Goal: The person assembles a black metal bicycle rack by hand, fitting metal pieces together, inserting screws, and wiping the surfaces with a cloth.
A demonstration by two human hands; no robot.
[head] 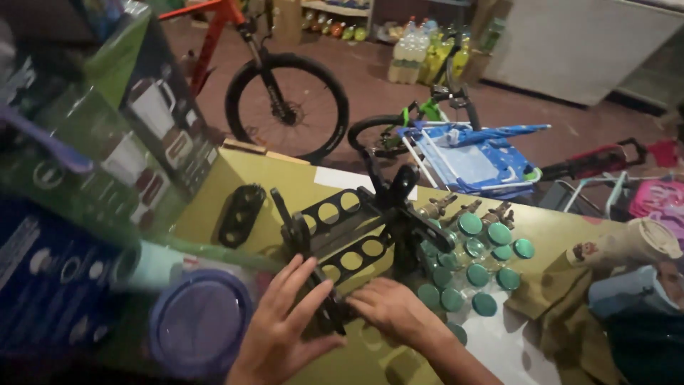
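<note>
- Left hand, fingers spread wide, presses the black rack at its 7 o'clock end on the worktop.
- Right hand lies loosely curled there; whether it grips is hidden.
- Jars at 3 o'clock, partly behind the rack.
- Purple lid blurred.

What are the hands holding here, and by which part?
Both hands grip the black rack at its near, lower end: left hand with fingers spread over it, right hand beside it. The exact grip is blurred.
</note>
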